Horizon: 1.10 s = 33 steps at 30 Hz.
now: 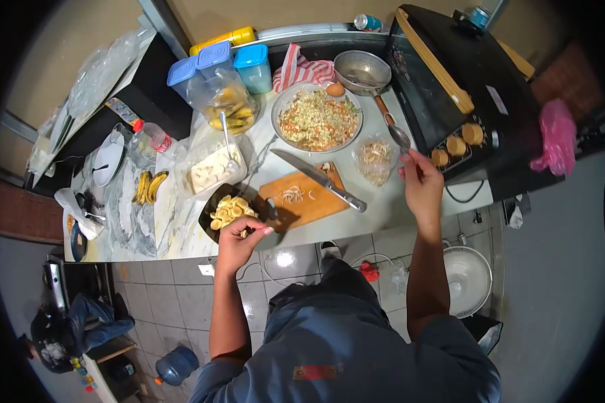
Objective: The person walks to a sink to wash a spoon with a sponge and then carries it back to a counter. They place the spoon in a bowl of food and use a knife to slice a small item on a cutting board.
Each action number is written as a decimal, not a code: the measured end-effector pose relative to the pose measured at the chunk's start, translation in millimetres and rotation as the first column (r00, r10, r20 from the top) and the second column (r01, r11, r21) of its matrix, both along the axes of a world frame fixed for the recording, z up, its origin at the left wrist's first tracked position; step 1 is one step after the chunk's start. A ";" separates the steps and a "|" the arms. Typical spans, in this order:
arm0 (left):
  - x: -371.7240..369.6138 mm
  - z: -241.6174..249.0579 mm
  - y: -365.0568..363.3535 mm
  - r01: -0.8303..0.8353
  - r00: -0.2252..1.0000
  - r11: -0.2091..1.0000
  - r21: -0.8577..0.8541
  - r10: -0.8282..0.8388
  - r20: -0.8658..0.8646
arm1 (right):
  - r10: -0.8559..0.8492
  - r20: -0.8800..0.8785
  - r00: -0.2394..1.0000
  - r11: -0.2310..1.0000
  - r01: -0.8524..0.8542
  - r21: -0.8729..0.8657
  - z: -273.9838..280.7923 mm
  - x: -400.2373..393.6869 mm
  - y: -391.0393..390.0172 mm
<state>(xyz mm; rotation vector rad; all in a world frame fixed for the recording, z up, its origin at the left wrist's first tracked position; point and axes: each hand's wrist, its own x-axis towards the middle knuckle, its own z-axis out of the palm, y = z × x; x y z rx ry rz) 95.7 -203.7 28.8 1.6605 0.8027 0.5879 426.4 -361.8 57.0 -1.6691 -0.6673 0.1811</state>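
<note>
My left hand (238, 247) is closed in a pinch at the front edge of the counter, beside a dark bowl of sliced bananas (230, 209); I cannot tell what is between its fingertips. Up on the right, my right hand (423, 185) is closed at a metal spoon (400, 138), its bowl pointing toward the pan. Between the hands lies a wooden cutting board (323, 201) bearing pale thin shreds. A large knife (319, 178) rests across it, handle toward me. Just left of my right hand is a clear bag of pale pieces (375, 161).
Behind the board stand a wide bowl of chopped vegetables (316, 121) with an egg (335, 89), and a metal pan (361, 70). A tub of white food (215, 171) holds a spoon. A black oven (464, 74) borders the right. At lower left, another person (74, 336) sits.
</note>
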 end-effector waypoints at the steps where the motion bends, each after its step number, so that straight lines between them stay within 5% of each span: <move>1: 8.4 1.9 4.2 -0.006 1.000 1.000 0.002 0.006 0.006 | 0.001 0.009 1.000 0.999 0.000 -0.037 4.3 17.3 14.0; 2: 15.6 4.4 10.7 -0.013 1.000 1.000 0.009 0.013 0.015 | 0.013 0.002 1.000 0.999 -0.013 -0.033 11.3 34.2 31.1; 4: 22.9 12.3 16.3 -0.029 0.998 0.999 0.041 0.031 -0.051 | 0.122 0.334 0.935 0.958 -0.023 -0.287 17.4 58.0 59.9; 6: 27.6 7.5 19.6 -0.124 0.991 0.992 0.013 0.124 0.047 | 0.154 0.321 0.934 0.966 -0.074 -0.246 6.8 73.3 91.7; 12: 30.9 0.7 36.8 -0.197 0.980 0.980 -0.028 0.197 -0.013 | 0.266 0.265 0.927 0.947 -0.199 -0.254 -24.4 101.7 160.9; 14: 33.3 1.2 48.1 -0.229 0.973 0.973 0.031 0.228 0.020 | 0.425 0.392 0.816 0.839 -0.192 -0.509 -27.7 102.6 178.5; 19: 31.1 -2.2 59.0 -0.291 0.954 0.957 -0.001 0.290 0.081 | 0.562 0.337 0.755 0.634 -0.131 -0.762 -40.2 92.7 229.3; 26: 12.4 -5.4 67.6 -0.279 0.960 0.959 0.043 0.278 0.026 | 0.577 0.363 0.732 0.516 0.018 -0.856 -89.0 93.0 271.3; 33: -6.7 -13.7 70.0 -0.364 0.930 0.931 -0.002 0.364 0.050 | 0.587 0.362 0.724 0.497 0.031 -0.867 -78.2 81.6 267.2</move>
